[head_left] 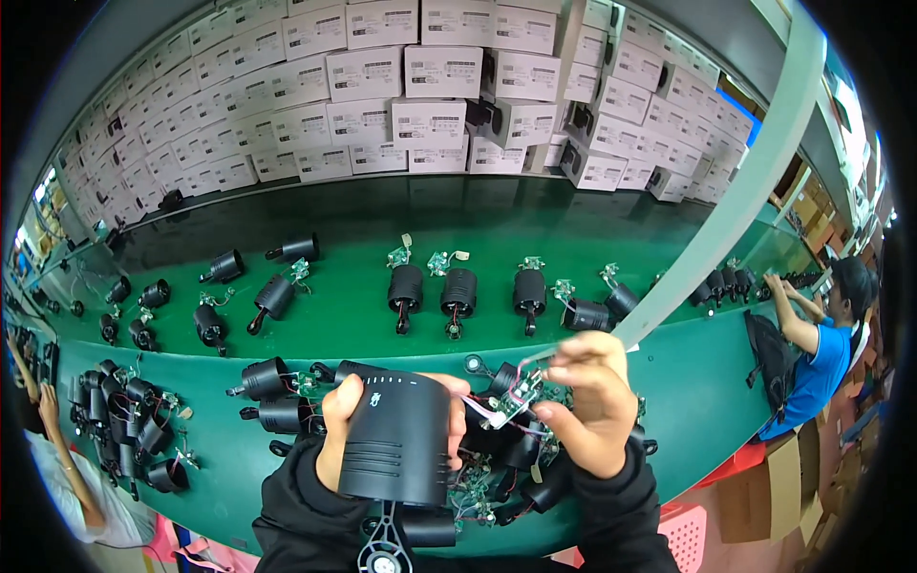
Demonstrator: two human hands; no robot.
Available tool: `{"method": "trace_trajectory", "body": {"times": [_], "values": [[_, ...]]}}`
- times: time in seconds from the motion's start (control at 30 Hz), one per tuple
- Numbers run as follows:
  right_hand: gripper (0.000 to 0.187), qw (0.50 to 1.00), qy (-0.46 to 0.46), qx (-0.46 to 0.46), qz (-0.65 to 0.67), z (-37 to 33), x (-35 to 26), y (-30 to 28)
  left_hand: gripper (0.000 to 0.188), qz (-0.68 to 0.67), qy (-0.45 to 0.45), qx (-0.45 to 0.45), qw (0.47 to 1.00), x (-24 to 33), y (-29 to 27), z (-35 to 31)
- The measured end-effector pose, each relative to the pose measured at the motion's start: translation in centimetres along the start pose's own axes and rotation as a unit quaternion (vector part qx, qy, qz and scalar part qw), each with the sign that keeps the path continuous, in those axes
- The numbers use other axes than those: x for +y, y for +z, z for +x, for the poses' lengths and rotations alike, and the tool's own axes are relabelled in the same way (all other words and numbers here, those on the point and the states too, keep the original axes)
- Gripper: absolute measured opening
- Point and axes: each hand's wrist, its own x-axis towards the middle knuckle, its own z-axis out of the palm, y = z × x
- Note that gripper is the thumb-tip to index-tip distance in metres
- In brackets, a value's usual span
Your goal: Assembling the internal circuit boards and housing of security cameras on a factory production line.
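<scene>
Two hands of ours are raised above the bench [693,387], with the black housing [396,444] between the left one's thumb and fingers. Our left hand [336,435] is wrapped round that housing: the thumb shows at its left side and the fingers at its right, while its ridges and a small white mark face us. A black arm [384,520] with a round end hangs below the housing. Our right hand [594,406], to the right of the housing, pinches a small green board [519,396] at the edge away from the housing; its fingers are a little blurred, so we cannot tell exactly which tips touch. The board hangs between that hand and the housing, apart from the housing, and pale wires [480,409] run from it toward the housing's upper right.

Just left of the housing we see two more units [285,415] lying on their sides, and well left of it a heap [124,420] of others. Beyond the housing lie scattered units [458,291], and farther beyond it, stacked white boxes [441,72]. Well right of the housing, past a slanting post [735,201], sits a person in blue [823,353].
</scene>
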Motion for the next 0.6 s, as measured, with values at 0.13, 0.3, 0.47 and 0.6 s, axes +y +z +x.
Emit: {"method": "trace_trajectory", "body": {"times": [0.13,0.3,0.47,0.6], "values": [[0.029,0.992,-0.048,-0.058,-0.103,-0.9,0.1,0.0,0.092,-0.039,-0.003,-0.012,0.999,0.8,-1.9,-0.2],[0.03,0.983,-0.076,-0.066,-0.151,-1.2,2.4,-0.4,0.092,-0.066,-0.038,-0.013,0.997,-0.2,-4.0,0.6],[0.031,0.98,-0.106,-0.041,-0.164,-0.8,3.4,-1.0,0.093,-0.117,-0.067,-0.014,0.991,-1.1,-4.4,1.4],[0.031,0.979,-0.105,-0.034,-0.17,-1.0,3.5,-1.7,0.094,-0.121,-0.087,-0.018,0.989,-1.3,-4.1,1.6]]}}
